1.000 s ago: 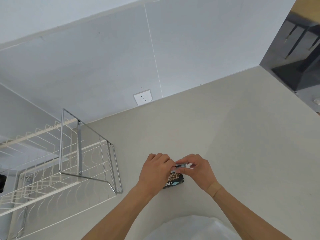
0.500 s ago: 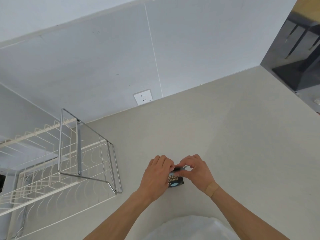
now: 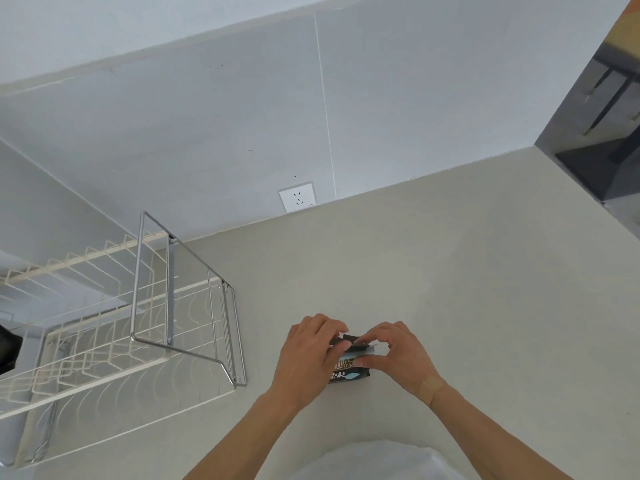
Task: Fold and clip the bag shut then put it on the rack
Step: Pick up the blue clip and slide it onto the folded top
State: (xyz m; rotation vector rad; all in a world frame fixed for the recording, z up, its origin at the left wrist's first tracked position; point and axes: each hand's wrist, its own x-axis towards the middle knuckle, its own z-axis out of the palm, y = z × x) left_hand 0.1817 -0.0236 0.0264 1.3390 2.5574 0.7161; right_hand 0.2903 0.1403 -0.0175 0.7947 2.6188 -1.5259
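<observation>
Closest in, both forearms reach out over the counter, a plaster across the right wrist. Left hand is curled round the left side of the bag, fingers clenched on its folded top. Right hand pinches the same top edge from the other side, thumb and forefinger tight together. The bag, dark with pale blue print, stands on the counter between the two hands, its lower part showing under them. A black clip sits at the fold, right at the fingertips; can't tell if it has bitten on. Out at 9 o'clock from the bag, well apart, stands the rack, white wire with a steel frame. Further off at 12 o'clock, a socket on the wall
</observation>
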